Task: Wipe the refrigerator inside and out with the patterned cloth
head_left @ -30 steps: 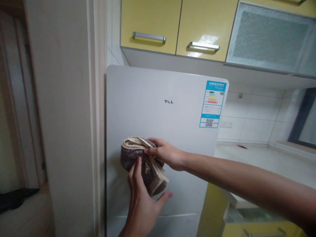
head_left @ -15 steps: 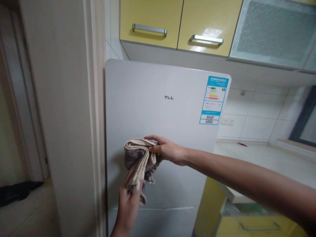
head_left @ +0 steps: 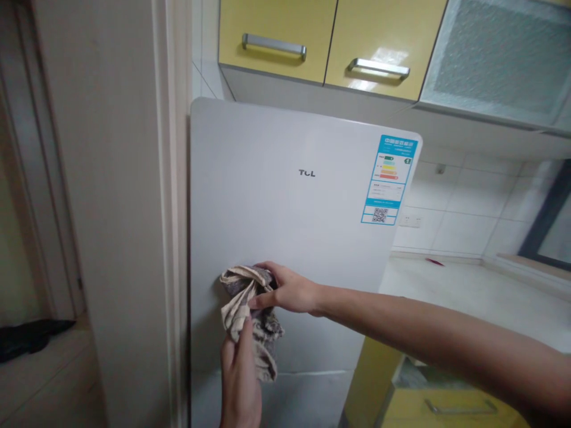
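Note:
Bunched between my two hands is a brown-and-cream cloth (head_left: 241, 297), folded at the top with a loose end hanging down. My right hand (head_left: 289, 288) comes in from the right and grips the cloth's upper right side, thumb in front. From below, my left hand (head_left: 241, 368) pinches its lower part, with the thumb pointing up and some fingers hidden. Just behind the cloth stands a light grey refrigerator (head_left: 267, 208) with a TCL logo; whether the cloth touches its door I cannot tell.
An energy label (head_left: 386, 178) is stuck on the refrigerator's upper right. Yellow wall cabinets (head_left: 276, 24) hang above. A pale door frame (head_left: 134, 208) stands close on the left. To the right are a white countertop (head_left: 432, 291) and a yellow drawer (head_left: 446, 410) below it.
Both hands have drawn closer together on the cloth. My right hand has moved lower and slightly left, and the cloth's folds are more bunched. The view has shifted slightly.

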`<action>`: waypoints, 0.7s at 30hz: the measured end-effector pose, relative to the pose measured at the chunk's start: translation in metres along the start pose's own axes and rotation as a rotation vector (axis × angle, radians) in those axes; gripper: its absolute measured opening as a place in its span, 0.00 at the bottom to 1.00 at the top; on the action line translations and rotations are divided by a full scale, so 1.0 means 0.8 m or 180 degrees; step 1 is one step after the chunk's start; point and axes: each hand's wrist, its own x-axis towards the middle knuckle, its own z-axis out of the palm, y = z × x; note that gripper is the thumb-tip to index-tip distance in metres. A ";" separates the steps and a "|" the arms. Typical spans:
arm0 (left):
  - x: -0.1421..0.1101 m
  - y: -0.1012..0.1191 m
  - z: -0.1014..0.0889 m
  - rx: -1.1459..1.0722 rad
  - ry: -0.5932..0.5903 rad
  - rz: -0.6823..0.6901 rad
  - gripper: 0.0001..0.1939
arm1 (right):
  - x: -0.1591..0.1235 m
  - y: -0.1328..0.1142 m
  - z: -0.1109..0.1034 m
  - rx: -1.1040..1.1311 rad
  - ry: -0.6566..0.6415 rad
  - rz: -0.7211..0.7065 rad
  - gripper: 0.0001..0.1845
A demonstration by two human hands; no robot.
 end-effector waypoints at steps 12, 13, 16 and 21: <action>-0.015 0.015 -0.018 -0.0639 0.0501 -0.1092 0.38 | -0.001 -0.021 -0.030 -0.2570 0.0516 -0.0354 0.14; -0.016 0.012 -0.023 -0.0607 0.0636 -0.1097 0.40 | -0.002 -0.026 -0.030 -0.2800 0.0577 -0.0354 0.13; -0.021 0.004 -0.028 -0.0603 0.0803 -0.1043 0.45 | -0.006 -0.030 -0.013 -0.3125 0.0521 -0.0212 0.11; -0.032 -0.011 -0.013 -0.0596 0.0580 -0.0835 0.38 | -0.013 -0.021 0.039 -0.3094 -0.0054 -0.0202 0.12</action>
